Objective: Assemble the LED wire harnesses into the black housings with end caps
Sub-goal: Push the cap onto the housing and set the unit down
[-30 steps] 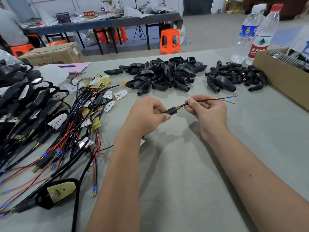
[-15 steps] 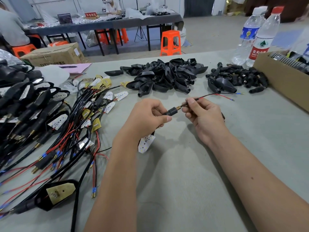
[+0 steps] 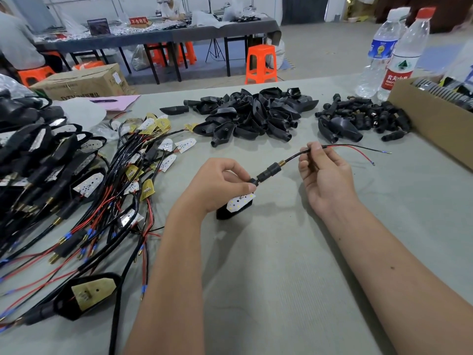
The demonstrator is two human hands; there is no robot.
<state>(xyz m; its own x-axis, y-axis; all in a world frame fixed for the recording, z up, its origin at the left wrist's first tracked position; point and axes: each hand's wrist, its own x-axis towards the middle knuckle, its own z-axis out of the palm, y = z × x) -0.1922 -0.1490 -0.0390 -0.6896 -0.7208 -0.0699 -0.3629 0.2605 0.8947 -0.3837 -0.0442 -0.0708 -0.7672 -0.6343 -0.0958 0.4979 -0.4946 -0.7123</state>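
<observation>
Since the earlier frames the right hand has drawn back along the wire, so more black cable now shows between the two hands, and the housing with its white LED board has dropped into view under the left hand.

The left hand pinches the neck of the black housing between thumb and forefinger, the other fingers curled in; the housing hangs just below the palm with the LED board facing up, likely so its seating can be checked. Just beyond the left thumb sits the end cap, threaded on the cable and touching the housing neck, with a brass ferrule at its far end. The right hand pinches the cable past that ferrule, thumb and forefinger closed on it; I judge this grip is for pulling the harness taut through the housing while the left steadies it. The red and black leads trail beyond the right hand, over the worktop.

Farther out, ahead of both hands, lie a pile of empty housings and a smaller pile of caps, both within reach. To the left of the left hand sprawl loose harnesses and, beyond those, a stack of finished units. A cardboard box and two water bottles stand beyond the right hand.
</observation>
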